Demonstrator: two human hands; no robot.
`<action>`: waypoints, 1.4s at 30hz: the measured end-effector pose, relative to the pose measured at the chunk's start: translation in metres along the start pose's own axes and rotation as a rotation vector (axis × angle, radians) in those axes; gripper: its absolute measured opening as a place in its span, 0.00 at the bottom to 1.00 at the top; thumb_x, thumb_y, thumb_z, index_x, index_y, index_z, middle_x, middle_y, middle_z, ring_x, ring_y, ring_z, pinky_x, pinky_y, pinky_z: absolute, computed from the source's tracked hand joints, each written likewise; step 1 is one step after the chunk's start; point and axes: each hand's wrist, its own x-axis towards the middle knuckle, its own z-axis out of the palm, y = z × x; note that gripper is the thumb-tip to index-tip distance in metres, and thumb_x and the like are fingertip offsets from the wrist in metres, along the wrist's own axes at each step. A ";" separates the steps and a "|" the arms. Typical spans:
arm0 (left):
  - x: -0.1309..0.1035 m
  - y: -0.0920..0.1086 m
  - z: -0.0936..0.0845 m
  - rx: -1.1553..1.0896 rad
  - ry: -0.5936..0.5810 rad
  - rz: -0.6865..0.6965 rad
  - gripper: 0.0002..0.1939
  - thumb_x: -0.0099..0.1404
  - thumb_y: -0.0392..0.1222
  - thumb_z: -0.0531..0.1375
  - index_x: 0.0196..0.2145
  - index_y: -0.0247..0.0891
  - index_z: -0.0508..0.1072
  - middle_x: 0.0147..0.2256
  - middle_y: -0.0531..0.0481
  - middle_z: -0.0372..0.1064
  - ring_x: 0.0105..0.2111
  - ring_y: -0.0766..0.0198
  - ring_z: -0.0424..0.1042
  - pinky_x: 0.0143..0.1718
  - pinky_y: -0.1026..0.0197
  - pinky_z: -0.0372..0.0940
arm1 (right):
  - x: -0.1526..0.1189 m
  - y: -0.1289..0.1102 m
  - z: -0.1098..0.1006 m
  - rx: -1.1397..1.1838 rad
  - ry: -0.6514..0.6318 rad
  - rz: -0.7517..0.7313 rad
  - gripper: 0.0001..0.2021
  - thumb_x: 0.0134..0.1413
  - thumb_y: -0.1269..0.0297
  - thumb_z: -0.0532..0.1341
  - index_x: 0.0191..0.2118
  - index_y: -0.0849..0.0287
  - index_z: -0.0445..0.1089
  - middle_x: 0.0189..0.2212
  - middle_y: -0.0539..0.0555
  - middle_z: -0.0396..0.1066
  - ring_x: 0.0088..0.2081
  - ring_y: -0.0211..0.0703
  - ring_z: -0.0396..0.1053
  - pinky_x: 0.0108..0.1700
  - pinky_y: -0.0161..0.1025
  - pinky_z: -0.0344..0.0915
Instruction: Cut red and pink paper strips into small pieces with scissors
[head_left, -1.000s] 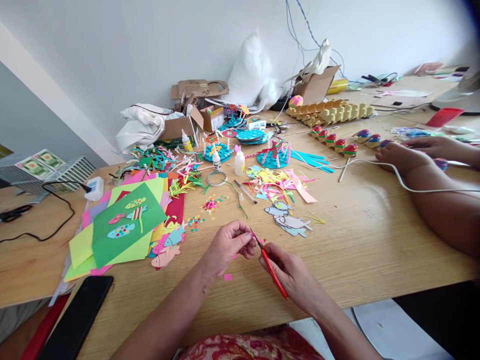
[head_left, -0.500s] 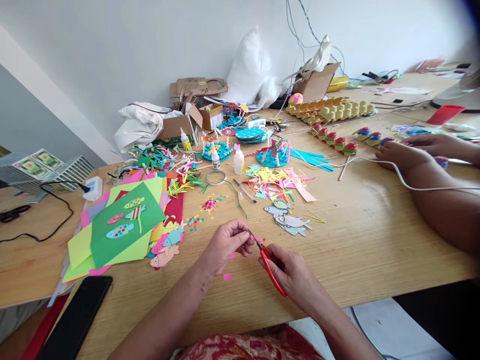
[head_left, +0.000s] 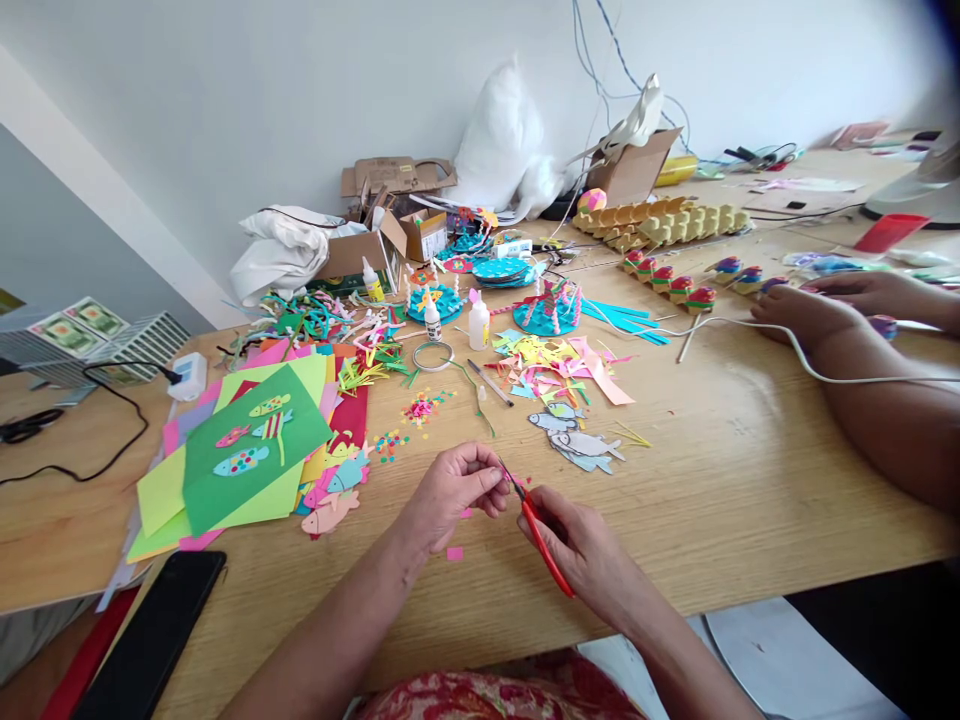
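Note:
My right hand [head_left: 566, 535] grips the red-handled scissors [head_left: 547, 550], whose dark blades point up and left to the fingertips of my left hand [head_left: 465, 490]. The left fingers are pinched together at the blade tips; what they hold is too small to make out. Small pink paper bits [head_left: 455, 553] lie on the table beneath and just beyond the hands. Ahead of them are paper fish cutouts [head_left: 589, 443]. To the left, a green sheet [head_left: 210, 450] bears several decorated fish, with more cutouts [head_left: 330, 513] by its right edge.
Glue bottles [head_left: 478, 325], a tape ring [head_left: 433, 356], a pen [head_left: 491, 383] and paper scraps [head_left: 536, 365] lie ahead. A black phone [head_left: 154, 635] is at the lower left. Another person's hands [head_left: 810, 315] are at the right, near a white cable [head_left: 806, 360] and egg cartons [head_left: 690, 225].

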 end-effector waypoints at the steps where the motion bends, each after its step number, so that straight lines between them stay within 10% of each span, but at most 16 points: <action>1: 0.000 0.000 0.000 0.000 -0.002 -0.003 0.10 0.49 0.42 0.60 0.27 0.34 0.64 0.22 0.53 0.66 0.19 0.72 0.65 0.20 0.69 0.58 | 0.000 0.001 0.000 -0.014 0.000 -0.001 0.11 0.54 0.61 0.47 0.25 0.59 0.57 0.18 0.46 0.58 0.21 0.33 0.54 0.23 0.31 0.51; 18: 0.003 -0.001 -0.003 0.019 0.001 -0.009 0.09 0.51 0.41 0.59 0.26 0.33 0.63 0.22 0.53 0.66 0.19 0.72 0.64 0.19 0.70 0.57 | -0.003 0.009 0.002 -0.150 0.026 0.034 0.12 0.53 0.60 0.48 0.23 0.58 0.57 0.17 0.46 0.58 0.19 0.33 0.54 0.23 0.31 0.50; 31: 0.004 -0.007 -0.002 0.210 0.010 0.017 0.06 0.50 0.38 0.57 0.25 0.34 0.64 0.19 0.55 0.63 0.17 0.72 0.63 0.19 0.68 0.59 | 0.019 0.003 0.002 0.492 0.049 0.111 0.10 0.43 0.63 0.59 0.31 0.59 0.58 0.23 0.46 0.59 0.21 0.31 0.54 0.22 0.29 0.52; 42: 0.009 -0.016 -0.005 0.368 -0.041 0.058 0.03 0.50 0.31 0.52 0.24 0.35 0.63 0.17 0.57 0.60 0.16 0.73 0.61 0.18 0.69 0.59 | 0.033 0.002 0.006 0.462 0.122 0.044 0.06 0.42 0.73 0.56 0.28 0.59 0.58 0.20 0.44 0.59 0.21 0.32 0.57 0.22 0.30 0.54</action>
